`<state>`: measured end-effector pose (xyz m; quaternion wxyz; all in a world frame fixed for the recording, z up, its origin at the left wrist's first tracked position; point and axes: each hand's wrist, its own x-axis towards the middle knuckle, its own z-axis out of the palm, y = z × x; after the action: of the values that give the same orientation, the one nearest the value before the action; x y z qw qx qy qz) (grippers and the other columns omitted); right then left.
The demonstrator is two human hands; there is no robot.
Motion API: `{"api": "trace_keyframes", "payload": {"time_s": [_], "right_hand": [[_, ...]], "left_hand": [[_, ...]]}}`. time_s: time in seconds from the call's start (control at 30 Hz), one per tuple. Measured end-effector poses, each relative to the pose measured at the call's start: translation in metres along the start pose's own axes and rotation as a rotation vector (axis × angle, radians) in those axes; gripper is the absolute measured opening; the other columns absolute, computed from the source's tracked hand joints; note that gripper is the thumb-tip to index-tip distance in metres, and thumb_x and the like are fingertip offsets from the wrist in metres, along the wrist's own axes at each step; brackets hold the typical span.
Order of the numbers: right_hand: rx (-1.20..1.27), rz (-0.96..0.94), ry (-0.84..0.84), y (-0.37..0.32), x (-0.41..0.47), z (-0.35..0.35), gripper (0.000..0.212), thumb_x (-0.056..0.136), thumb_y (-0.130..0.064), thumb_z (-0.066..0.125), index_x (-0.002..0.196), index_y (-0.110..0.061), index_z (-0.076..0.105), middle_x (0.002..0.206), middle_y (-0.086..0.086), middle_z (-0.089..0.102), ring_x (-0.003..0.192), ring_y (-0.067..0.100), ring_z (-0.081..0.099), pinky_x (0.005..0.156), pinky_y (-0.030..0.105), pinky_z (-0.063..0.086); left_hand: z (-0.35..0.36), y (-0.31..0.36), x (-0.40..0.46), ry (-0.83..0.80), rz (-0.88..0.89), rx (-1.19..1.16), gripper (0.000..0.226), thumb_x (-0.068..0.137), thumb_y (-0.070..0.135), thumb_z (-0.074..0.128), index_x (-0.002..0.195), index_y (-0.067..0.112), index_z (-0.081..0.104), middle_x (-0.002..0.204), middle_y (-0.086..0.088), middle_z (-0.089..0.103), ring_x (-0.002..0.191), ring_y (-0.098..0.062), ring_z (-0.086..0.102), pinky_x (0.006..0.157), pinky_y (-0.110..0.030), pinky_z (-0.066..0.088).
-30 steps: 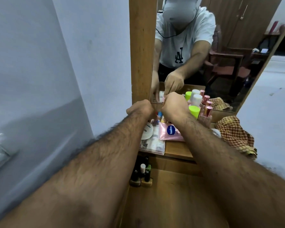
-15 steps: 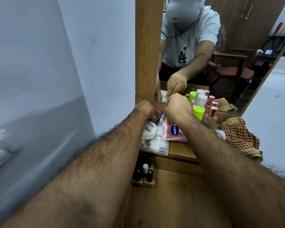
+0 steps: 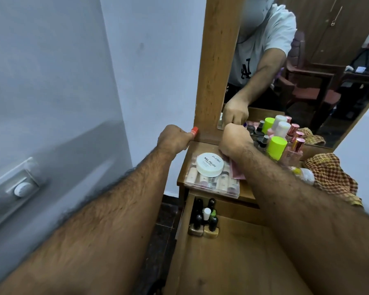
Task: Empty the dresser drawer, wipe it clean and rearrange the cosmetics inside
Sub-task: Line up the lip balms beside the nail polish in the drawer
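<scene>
Head view: my left hand (image 3: 175,138) curled round small red-capped item (image 3: 194,130), body hidden in fist. My right hand (image 3: 234,139) over table (image 3: 246,193), fingers hidden behind knuckles, grip unclear. Open drawer (image 3: 239,252) holds nail polish bottles (image 3: 205,218) in back-left corner. Pink pouch (image 3: 235,169) mostly covered by my wrist.

Under the right hand (image 3: 235,139) the dresser top (image 3: 246,191) is smooth brown wood. A clear glossy plastic case (image 3: 212,182) lies there. Right of that forearm, checked woven cloth (image 3: 330,177).
</scene>
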<state>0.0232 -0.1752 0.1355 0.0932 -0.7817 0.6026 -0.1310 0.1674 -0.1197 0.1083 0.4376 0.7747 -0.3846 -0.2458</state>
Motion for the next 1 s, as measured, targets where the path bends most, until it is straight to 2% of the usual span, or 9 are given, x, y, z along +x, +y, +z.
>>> {"api": "trace_keyframes", "payload": {"time_s": [0.13, 0.27, 0.4, 0.57, 0.63, 0.7, 0.83, 0.93, 1.0], "right_hand": [[0.072, 0.029, 0.023, -0.004, 0.004, 0.001, 0.028, 0.085, -0.001, 0.067, 0.112, -0.001, 0.066, 0.116, 0.017, 0.066, 0.109, 0.036, 0.063, 0.073, 0.034, 0.047], [0.023, 0.055, 0.001, -0.003, 0.004, 0.003, 0.032, 0.083, -0.004, 0.069, 0.115, -0.003, 0.065, 0.113, 0.016, 0.066, 0.106, 0.034, 0.063, 0.077, 0.038, 0.054], [0.021, 0.080, -0.007, -0.003, 0.003, 0.009, 0.032, 0.085, -0.007, 0.068, 0.116, -0.003, 0.064, 0.115, 0.016, 0.065, 0.106, 0.033, 0.063, 0.081, 0.040, 0.057], [0.129, 0.179, -0.036, -0.003, 0.005, 0.009, 0.035, 0.076, -0.009, 0.076, 0.108, -0.004, 0.066, 0.110, 0.014, 0.067, 0.102, 0.032, 0.066, 0.083, 0.042, 0.059], [0.173, 0.197, -0.031, -0.003, 0.005, 0.008, 0.034, 0.073, -0.010, 0.079, 0.105, -0.005, 0.066, 0.108, 0.013, 0.067, 0.100, 0.031, 0.066, 0.076, 0.036, 0.057], [0.200, 0.181, -0.002, -0.004, 0.004, 0.005, 0.025, 0.078, -0.015, 0.077, 0.098, -0.007, 0.065, 0.105, 0.013, 0.068, 0.097, 0.030, 0.066, 0.065, 0.031, 0.049], [0.273, 0.111, 0.031, -0.004, 0.001, -0.011, 0.023, 0.082, -0.027, 0.074, 0.091, -0.007, 0.066, 0.089, 0.008, 0.068, 0.079, 0.026, 0.066, 0.047, 0.023, 0.037], [0.403, 0.032, 0.081, 0.000, -0.013, -0.029, 0.014, 0.078, -0.021, 0.075, 0.084, -0.008, 0.074, 0.078, 0.006, 0.071, 0.077, 0.022, 0.067, 0.055, 0.031, 0.049], [0.548, 0.013, 0.096, 0.007, -0.030, -0.037, 0.004, 0.075, -0.014, 0.075, 0.074, -0.011, 0.076, 0.072, 0.005, 0.071, 0.071, 0.020, 0.065, 0.064, 0.037, 0.055]], "left_hand": [[-0.004, -0.010, -0.003, -0.001, -0.001, -0.073, 0.042, 0.090, 0.040, 0.069, 0.084, -0.001, 0.073, 0.071, -0.006, 0.067, 0.073, -0.020, 0.060, 0.076, -0.032, 0.049], [-0.004, -0.014, -0.005, 0.012, -0.001, -0.101, 0.036, 0.091, 0.037, 0.069, 0.085, 0.002, 0.072, 0.078, -0.008, 0.068, 0.079, -0.021, 0.063, 0.076, -0.033, 0.049], [-0.003, -0.014, -0.008, 0.004, -0.004, -0.130, 0.028, 0.092, 0.034, 0.068, 0.077, 0.010, 0.068, 0.078, -0.006, 0.068, 0.085, -0.021, 0.065, 0.075, -0.030, 0.047], [-0.002, -0.014, -0.009, -0.006, 0.009, -0.164, 0.019, 0.093, 0.028, 0.067, 0.085, 0.010, 0.069, 0.081, -0.002, 0.067, 0.092, -0.023, 0.067, 0.083, -0.035, 0.052], [-0.003, -0.013, -0.010, 0.002, 0.020, -0.169, 0.017, 0.093, 0.027, 0.067, 0.086, 0.012, 0.069, 0.082, -0.001, 0.067, 0.092, -0.022, 0.067, 0.082, -0.033, 0.052], [-0.005, -0.010, -0.012, 0.023, 0.038, -0.173, 0.014, 0.094, 0.026, 0.066, 0.090, 0.012, 0.068, 0.086, 0.000, 0.066, 0.091, -0.020, 0.066, 0.079, -0.030, 0.048], [-0.010, 0.001, -0.022, 0.064, 0.082, -0.212, 0.012, 0.093, 0.020, 0.066, 0.101, 0.011, 0.069, 0.088, 0.001, 0.064, 0.082, -0.011, 0.063, 0.081, -0.029, 0.051], [-0.014, 0.012, -0.039, 0.082, 0.124, -0.294, 0.015, 0.092, 0.022, 0.069, 0.100, 0.010, 0.072, 0.087, 0.002, 0.067, 0.082, -0.013, 0.066, 0.083, -0.030, 0.055], [-0.014, 0.018, -0.057, 0.073, 0.145, -0.373, 0.011, 0.090, 0.022, 0.070, 0.093, 0.012, 0.073, 0.088, -0.002, 0.071, 0.084, -0.016, 0.068, 0.082, -0.031, 0.057]]}}
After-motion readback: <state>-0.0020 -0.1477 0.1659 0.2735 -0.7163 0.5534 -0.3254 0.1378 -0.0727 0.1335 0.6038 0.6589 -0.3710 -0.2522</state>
